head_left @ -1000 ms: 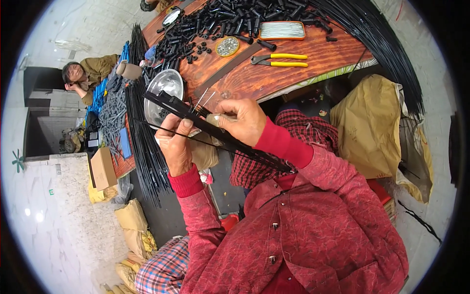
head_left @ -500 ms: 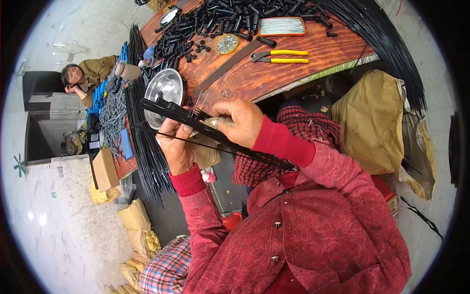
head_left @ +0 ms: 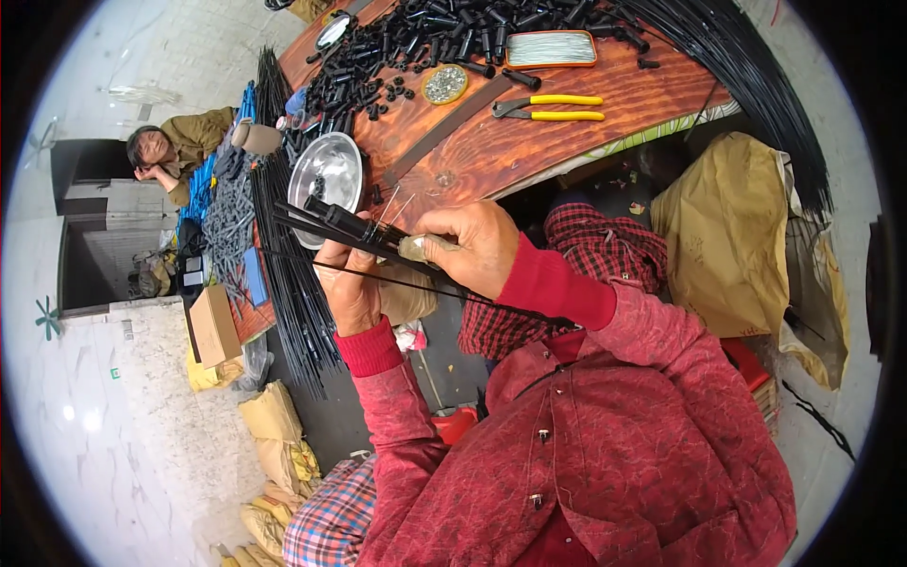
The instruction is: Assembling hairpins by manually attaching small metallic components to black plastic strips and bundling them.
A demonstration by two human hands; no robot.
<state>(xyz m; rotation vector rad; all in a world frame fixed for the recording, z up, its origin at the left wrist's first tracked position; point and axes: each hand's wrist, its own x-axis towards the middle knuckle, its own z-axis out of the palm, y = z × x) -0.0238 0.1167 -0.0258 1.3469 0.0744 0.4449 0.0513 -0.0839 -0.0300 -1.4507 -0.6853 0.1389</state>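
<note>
A bundle of thin black rods (head_left: 300, 223) slants between my hands, its far end pointing up and left. At that end a black ridged plastic tube (head_left: 340, 221) lies along the rods. My left hand (head_left: 350, 295) is closed around the bundle from below, its fingertips near the tube. My right hand (head_left: 480, 248) pinches at the bundle close to the tube, with a pale wrap (head_left: 425, 249) at its thumb and forefinger. Thin metal wires (head_left: 401, 205) stick up between the two hands. How they are fixed to the tube is hidden by my fingers.
On the wooden table (head_left: 444, 180) lie yellow-handled pliers (head_left: 553, 109), a metal bowl (head_left: 331, 170), a dish of small metal parts (head_left: 444, 84), a tray of wires (head_left: 551, 47) and heaped black tubes (head_left: 444, 28). A person (head_left: 175, 151) leans at the far left. A brown sack (head_left: 723, 231) stands right.
The bundle has turned and spread in my hands, so the black tube at its end shows more. My right fingers still pinch near the wires. The whole view has shifted slightly.
</note>
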